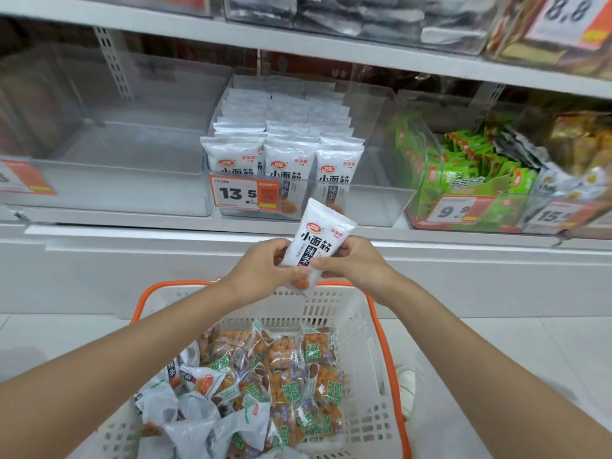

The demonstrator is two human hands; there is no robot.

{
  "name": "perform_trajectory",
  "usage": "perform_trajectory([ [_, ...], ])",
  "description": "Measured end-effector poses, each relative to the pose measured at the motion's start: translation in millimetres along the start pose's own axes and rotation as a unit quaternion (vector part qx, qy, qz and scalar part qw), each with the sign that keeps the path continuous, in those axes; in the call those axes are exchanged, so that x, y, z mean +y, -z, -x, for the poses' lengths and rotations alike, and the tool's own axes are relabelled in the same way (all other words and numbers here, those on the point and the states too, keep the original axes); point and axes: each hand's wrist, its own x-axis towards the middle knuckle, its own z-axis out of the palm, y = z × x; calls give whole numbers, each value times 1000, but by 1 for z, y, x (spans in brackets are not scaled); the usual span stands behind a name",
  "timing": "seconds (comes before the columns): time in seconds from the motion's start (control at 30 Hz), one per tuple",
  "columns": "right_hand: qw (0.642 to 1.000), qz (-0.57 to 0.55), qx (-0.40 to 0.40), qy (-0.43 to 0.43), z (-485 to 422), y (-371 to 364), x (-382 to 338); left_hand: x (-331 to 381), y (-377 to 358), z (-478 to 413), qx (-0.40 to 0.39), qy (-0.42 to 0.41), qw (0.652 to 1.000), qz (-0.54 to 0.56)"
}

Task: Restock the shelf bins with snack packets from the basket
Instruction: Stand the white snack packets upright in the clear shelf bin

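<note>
Both hands, left point(265, 263) and right point(351, 260), pinch one white packet point(318, 246) above the basket point(374, 326). It is tilted, printed with black characters and a red logo.

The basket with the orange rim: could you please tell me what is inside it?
Heaped snack packets: orange-and-green ones on the right, white ones at lower left. The heap hides the floor of the basket and anything beneath.
</note>
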Motion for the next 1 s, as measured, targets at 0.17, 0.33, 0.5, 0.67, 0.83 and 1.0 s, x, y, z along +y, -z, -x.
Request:
perform_trajectory([
  [0.17, 999, 15, 16, 47, 6, 15, -16, 31, -1, -13, 17, -22, 999, -28],
  [0.33, 976, 70, 121, 169, 18, 37, -51, 73, 2, -25, 25, -128, 987, -99],
  [0.5, 900, 106, 313, 284, 27, 65, -77, 117, 10, -47, 170, -232, 922, -259],
  [0.67, 870, 188, 372, 264, 7, 84, -83, 150, 20, -86, 131, -231, 853, -450],
  [0.83, 886, 261, 339, 180, -49, 101, -81, 140, 41, -113, 54, -193, 783, -588],
  [1.0, 889, 287, 320, 158, -98, 103, -96, 134, 59, -115, 71, -192, 845, -493],
])
